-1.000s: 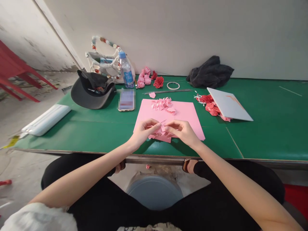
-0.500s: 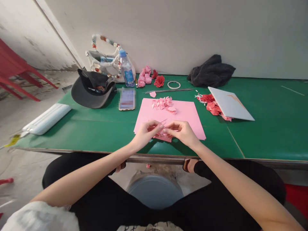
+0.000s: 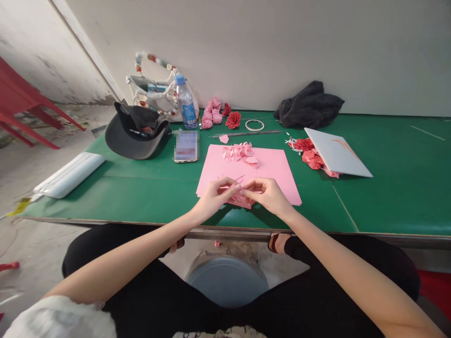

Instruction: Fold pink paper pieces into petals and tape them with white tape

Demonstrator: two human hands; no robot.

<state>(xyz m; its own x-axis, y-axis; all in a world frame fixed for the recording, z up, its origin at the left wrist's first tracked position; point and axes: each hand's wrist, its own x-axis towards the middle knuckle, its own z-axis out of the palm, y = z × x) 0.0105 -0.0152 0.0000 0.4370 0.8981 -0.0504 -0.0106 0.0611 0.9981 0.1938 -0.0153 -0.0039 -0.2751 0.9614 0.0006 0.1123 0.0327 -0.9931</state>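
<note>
My left hand [image 3: 219, 193] and my right hand [image 3: 267, 195] meet fingertip to fingertip above the front edge of a stack of pink paper [image 3: 271, 164]. Both pinch a small piece of pink paper [image 3: 241, 187], partly hidden by the fingers. Below and between the hands lie folded pink pieces [image 3: 240, 201]. Farther back on the stack sits a cluster of folded pink pieces [image 3: 237, 151]. One small pink piece [image 3: 223, 139] rests on the green table behind the stack, near thin wires [image 3: 252, 133].
Behind the stack are a phone [image 3: 186, 146], bottle [image 3: 187, 105], tape ring [image 3: 254, 125], pink paper flowers [image 3: 212, 113] and a red one [image 3: 233, 119]. A cap [image 3: 136, 131] lies left; a white board [image 3: 338, 152] leans on red paper pieces [image 3: 313, 158] at right.
Both hands stay in nearly the same place, with slight finger movement around the pink paper. The view has shifted very slightly.
</note>
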